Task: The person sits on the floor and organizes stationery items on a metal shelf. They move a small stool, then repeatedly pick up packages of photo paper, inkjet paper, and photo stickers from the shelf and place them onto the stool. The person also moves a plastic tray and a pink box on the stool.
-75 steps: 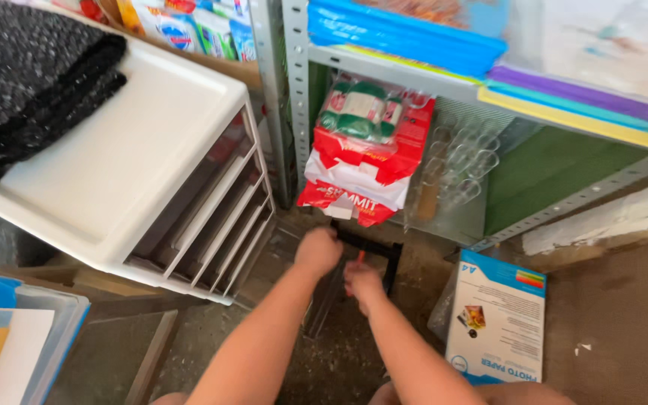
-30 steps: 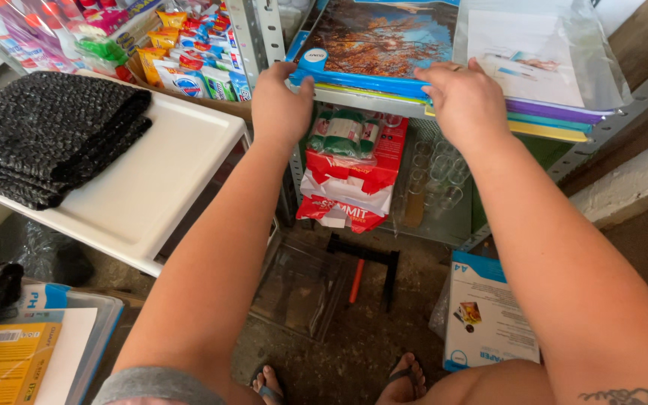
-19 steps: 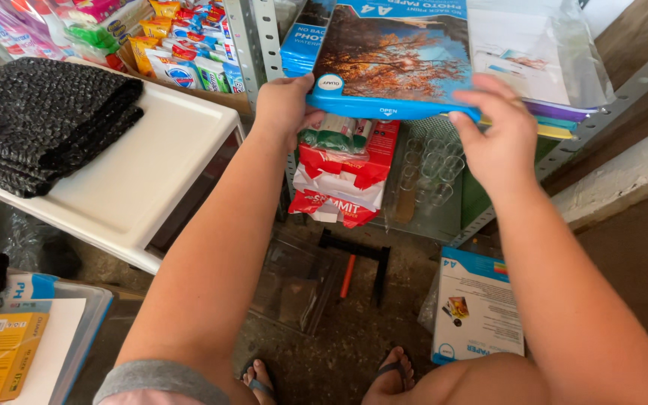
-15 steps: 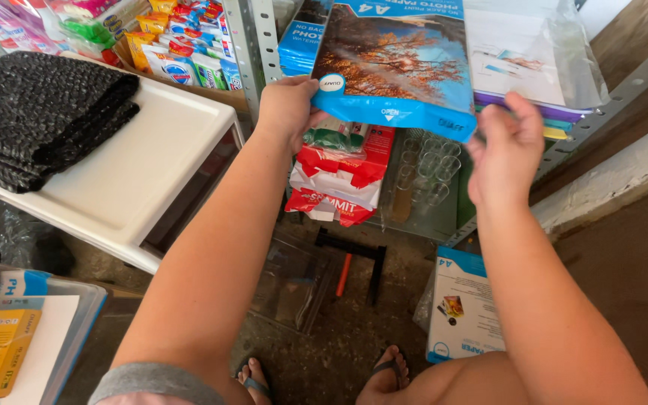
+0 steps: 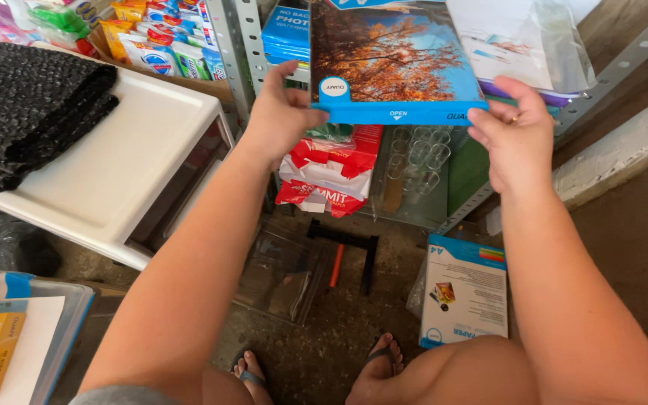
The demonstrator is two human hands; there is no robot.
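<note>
I hold a flat blue pack of photo paper (image 5: 391, 60) with an autumn-tree picture in front of the metal shelf. My left hand (image 5: 279, 112) grips its lower left corner. My right hand (image 5: 515, 135) pinches its lower right corner. More blue packs (image 5: 286, 34) are stacked on the shelf behind it. A clear plastic sleeve with papers (image 5: 523, 41) lies on the shelf at right.
Red and white paper reams (image 5: 331, 169) stand under the shelf beside clear packaging (image 5: 414, 172). A white drawer unit (image 5: 114, 172) with a black folded mat (image 5: 28, 112) is at left. On the dirt floor lie a clear tray (image 5: 283, 274), a black tool (image 5: 346, 255) and another paper pack (image 5: 465, 292).
Both hands rose from the floor to the shelf and drew the blue pack out towards me; it is now held off the shelf by its lower corners.
</note>
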